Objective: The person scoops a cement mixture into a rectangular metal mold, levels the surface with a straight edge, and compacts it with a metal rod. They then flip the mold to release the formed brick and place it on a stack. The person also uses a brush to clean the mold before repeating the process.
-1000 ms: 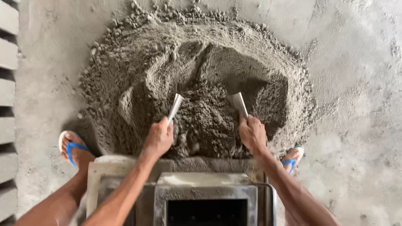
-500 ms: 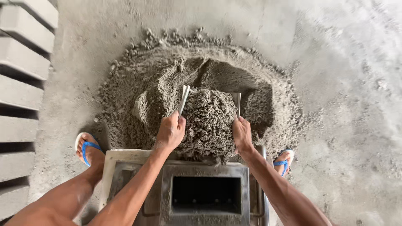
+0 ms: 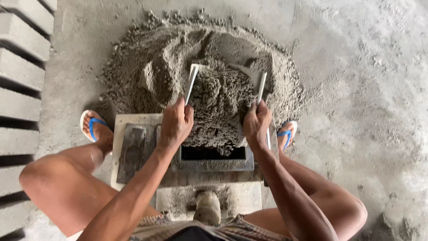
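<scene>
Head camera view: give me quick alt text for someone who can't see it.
Seen from above, a squatting person's left hand and right hand each grip a flat board, pressing a load of damp grey mix between them over a rectangular metal mould. Behind lies the mix pile on a concrete floor, with grey blocks stacked at left.

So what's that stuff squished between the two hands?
In the head view, a clump of damp grey sandy mix sits between the left hand and the right hand, pressed between two flat metal plates over a dark mould opening.
</scene>
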